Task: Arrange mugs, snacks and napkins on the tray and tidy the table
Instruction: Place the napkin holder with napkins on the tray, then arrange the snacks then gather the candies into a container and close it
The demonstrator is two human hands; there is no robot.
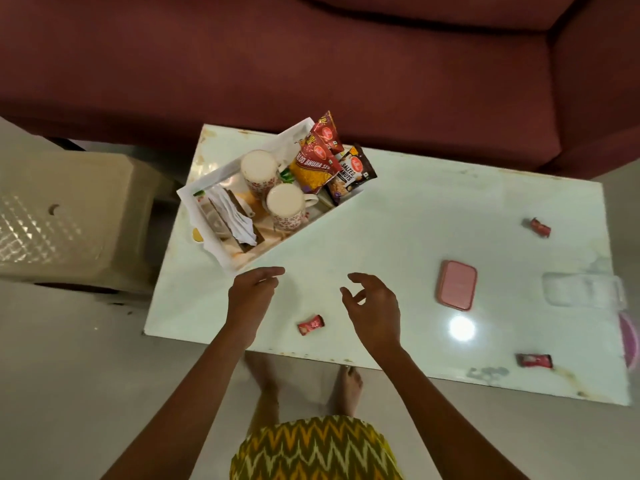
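White tray [221,255]: 2 mugs, snack pkts, napkins inside.
L hand [254,289]: fingers loose, empty.
R hand [372,306]: fingers spread, empty.

"ALOO BHUJIA SEV" was printed on the yellow-and-red snack packet [316,165] in the tray. "SALTED" and a partly hidden "…NUTS" were printed on the dark packet [350,175] beside it. The lettering on the small red wrappers could not be read.
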